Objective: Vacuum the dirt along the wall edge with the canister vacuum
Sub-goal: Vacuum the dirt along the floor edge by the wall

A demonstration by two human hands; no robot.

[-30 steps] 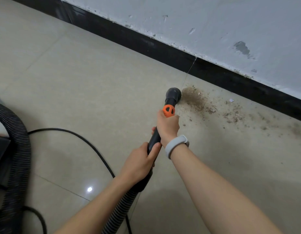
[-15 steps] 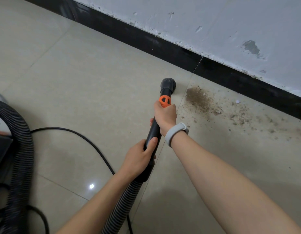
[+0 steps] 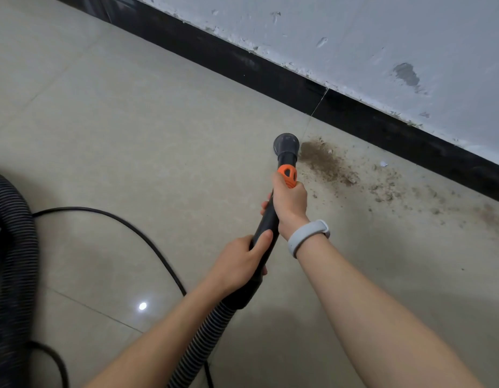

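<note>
A black vacuum wand with an orange collar ends in a round nozzle (image 3: 286, 145) that sits on the tile at the left edge of a brown dirt patch (image 3: 325, 162). My right hand (image 3: 290, 201) grips the wand just below the orange collar, a white band on its wrist. My left hand (image 3: 238, 263) grips the wand lower down, where the ribbed hose (image 3: 199, 343) begins. Looser dirt (image 3: 388, 186) trails rightward along the black skirting (image 3: 270, 77).
The ribbed hose loops at the far left (image 3: 16, 247) by the canister, mostly out of frame. A black power cord (image 3: 125, 222) curves across the beige tiles. The wall (image 3: 382, 37) above the skirting is white with chipped paint. A white scrap (image 3: 383, 163) lies near the skirting.
The nozzle pulled away from the dirt patch toward the left, then came back to the patch's left edge. Both hands kept their grip on the wand.
</note>
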